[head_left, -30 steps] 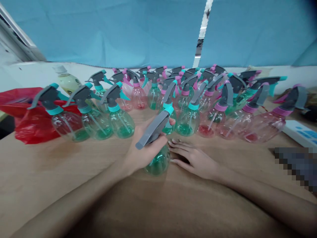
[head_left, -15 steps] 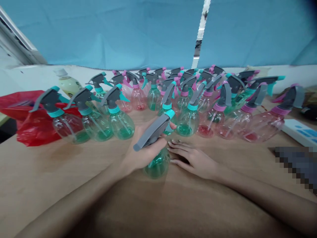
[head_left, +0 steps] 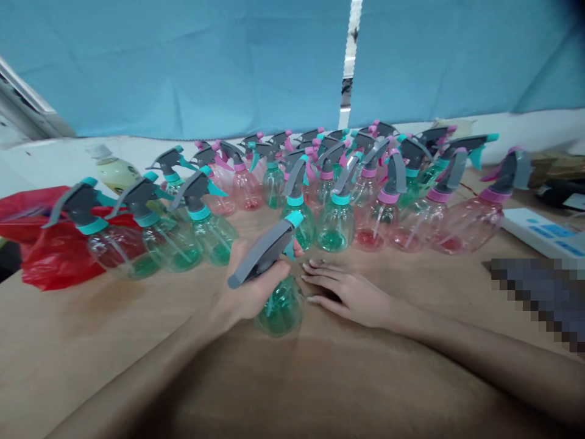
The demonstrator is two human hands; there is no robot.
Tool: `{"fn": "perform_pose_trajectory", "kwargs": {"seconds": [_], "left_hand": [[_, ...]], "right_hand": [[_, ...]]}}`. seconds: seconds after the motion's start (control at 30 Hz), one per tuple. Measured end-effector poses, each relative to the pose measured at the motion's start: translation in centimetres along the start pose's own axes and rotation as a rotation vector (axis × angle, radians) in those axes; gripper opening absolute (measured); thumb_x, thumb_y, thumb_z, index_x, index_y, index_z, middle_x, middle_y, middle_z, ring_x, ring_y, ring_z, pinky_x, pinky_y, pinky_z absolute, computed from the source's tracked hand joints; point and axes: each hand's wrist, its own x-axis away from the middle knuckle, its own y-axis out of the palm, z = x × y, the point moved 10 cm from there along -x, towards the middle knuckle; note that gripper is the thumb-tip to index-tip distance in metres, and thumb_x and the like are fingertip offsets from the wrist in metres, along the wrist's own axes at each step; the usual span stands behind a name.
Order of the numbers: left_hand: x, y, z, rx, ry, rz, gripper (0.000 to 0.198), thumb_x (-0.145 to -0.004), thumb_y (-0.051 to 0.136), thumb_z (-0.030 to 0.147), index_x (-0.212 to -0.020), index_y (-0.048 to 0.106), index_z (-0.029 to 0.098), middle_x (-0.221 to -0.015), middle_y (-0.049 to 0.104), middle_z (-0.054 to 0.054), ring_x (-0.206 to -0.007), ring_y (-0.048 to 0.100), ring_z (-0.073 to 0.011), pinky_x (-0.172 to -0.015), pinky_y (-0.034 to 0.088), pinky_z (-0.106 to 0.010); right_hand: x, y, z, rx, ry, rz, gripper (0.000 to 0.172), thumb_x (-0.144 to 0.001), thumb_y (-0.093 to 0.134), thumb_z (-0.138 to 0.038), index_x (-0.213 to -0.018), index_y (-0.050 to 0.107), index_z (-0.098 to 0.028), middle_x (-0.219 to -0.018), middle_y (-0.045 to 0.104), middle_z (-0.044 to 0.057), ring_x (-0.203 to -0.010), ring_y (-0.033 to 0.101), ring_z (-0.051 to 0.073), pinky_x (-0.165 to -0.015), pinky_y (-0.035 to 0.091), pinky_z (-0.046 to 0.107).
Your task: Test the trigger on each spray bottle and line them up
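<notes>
A green spray bottle (head_left: 280, 308) with a grey and teal trigger head stands near the middle of the wooden table (head_left: 347, 378). My left hand (head_left: 249, 292) is closed around its neck, just below the head, and part of the trigger is hidden by the fingers. Just right of that bottle, my right hand (head_left: 351, 292) lies palm down on the tabletop, fingers stretched out and holding nothing. Behind both hands stand several more spray bottles, among them a green one (head_left: 336, 228) with a teal collar and a pink one (head_left: 372, 235) with a pink collar.
A red plastic bag (head_left: 55, 262) sits at the left, with a pale yellow capped bottle (head_left: 114, 171) behind it. On the right are a white and blue device (head_left: 543, 231), a pixelated dark patch and a black object (head_left: 562, 194). Blue sheeting (head_left: 205, 67) covers the wall.
The camera view has shifted slightly, so the bottles and bag sit a little differently in it. My left hand keeps its grip on the green spray bottle; my right hand stays flat.
</notes>
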Motion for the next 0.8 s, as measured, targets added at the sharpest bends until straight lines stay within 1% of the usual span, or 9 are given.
{"fn": "perform_pose_trajectory", "kwargs": {"seconds": [0.17, 0.3, 0.37, 0.43, 0.53, 0.6, 0.73, 0.8], "left_hand": [[0.16, -0.24, -0.31, 0.072, 0.041, 0.01, 0.012, -0.072, 0.051, 0.02, -0.077, 0.061, 0.024, -0.065, 0.061, 0.002, -0.058, 0.055, -0.016, -0.065, 0.047, -0.032], [0.12, 0.15, -0.86, 0.073, 0.001, -0.002, 0.015, -0.075, 0.051, 0.02, -0.08, 0.065, 0.024, -0.065, 0.062, 0.001, -0.058, 0.056, -0.0167, -0.066, 0.048, -0.032], [0.16, 0.32, -0.86, 0.086, -0.019, 0.006, 0.016, -0.079, 0.051, 0.023, -0.085, 0.066, 0.024, -0.07, 0.064, 0.001, -0.062, 0.058, -0.0167, -0.07, 0.048, -0.032], [0.26, 0.32, -0.7, 0.096, -0.024, 0.029, 0.018, -0.081, 0.052, 0.025, -0.094, 0.066, 0.025, -0.077, 0.065, 0.0, -0.065, 0.059, -0.0164, -0.073, 0.048, -0.032], [0.38, 0.37, -0.53, 0.091, -0.027, 0.052, 0.029, -0.083, 0.053, 0.027, -0.111, 0.061, 0.025, -0.08, 0.066, 0.001, -0.068, 0.06, -0.0164, -0.078, 0.049, -0.033], [0.38, 0.25, -0.46, 0.083, -0.017, 0.079, 0.033, -0.083, 0.053, 0.028, -0.116, 0.059, 0.024, -0.084, 0.067, 0.0, -0.071, 0.061, -0.0164, -0.081, 0.05, -0.033], [0.37, -0.21, -0.44, 0.062, 0.006, 0.155, 0.03, -0.084, 0.054, 0.031, -0.111, 0.063, 0.022, -0.101, 0.068, -0.003, -0.088, 0.064, -0.019, -0.086, 0.05, -0.033], [0.51, -0.58, -0.45, 0.031, 0.001, 0.203, 0.027, -0.083, 0.055, 0.032, -0.106, 0.066, 0.021, -0.1, 0.069, -0.003, -0.094, 0.065, -0.0206, -0.088, 0.05, -0.033]], "right_hand": [[0.02, -0.1, -0.21, 0.023, -0.008, 0.007, 0.047, -0.094, 0.042, -0.044, -0.13, 0.052, -0.016, -0.137, 0.051, 0.009, -0.129, 0.043, 0.021, -0.109, 0.036, 0.041], [-0.02, -0.25, -0.3, 0.023, -0.017, 0.02, 0.046, -0.093, 0.043, -0.043, -0.129, 0.052, -0.016, -0.136, 0.052, 0.01, -0.128, 0.044, 0.022, -0.108, 0.037, 0.042], [-0.03, -0.31, -0.36, 0.027, -0.02, 0.023, 0.046, -0.093, 0.043, -0.043, -0.129, 0.053, -0.015, -0.135, 0.052, 0.01, -0.128, 0.045, 0.022, -0.108, 0.037, 0.042], [-0.03, -0.38, -0.44, 0.035, -0.02, 0.028, 0.046, -0.093, 0.043, -0.043, -0.128, 0.053, -0.015, -0.135, 0.052, 0.011, -0.127, 0.045, 0.022, -0.108, 0.037, 0.041], [0.01, -0.45, -0.5, 0.043, -0.012, 0.028, 0.046, -0.094, 0.043, -0.043, -0.127, 0.054, -0.013, -0.135, 0.053, 0.011, -0.127, 0.046, 0.023, -0.108, 0.036, 0.041], [0.04, -0.48, -0.51, 0.034, -0.009, 0.024, 0.047, -0.094, 0.043, -0.044, -0.127, 0.054, -0.013, -0.134, 0.053, 0.012, -0.126, 0.047, 0.023, -0.107, 0.036, 0.042], [0.09, -0.75, -0.51, -0.033, -0.01, 0.023, 0.048, -0.093, 0.044, -0.046, -0.128, 0.052, -0.014, -0.134, 0.054, 0.011, -0.126, 0.046, 0.023, -0.107, 0.037, 0.042], [0.12, -0.97, -0.37, -0.088, 0.015, 0.018, 0.051, -0.092, 0.045, -0.048, -0.13, 0.049, -0.015, -0.134, 0.053, 0.01, -0.126, 0.047, 0.023, -0.106, 0.038, 0.042]]}}
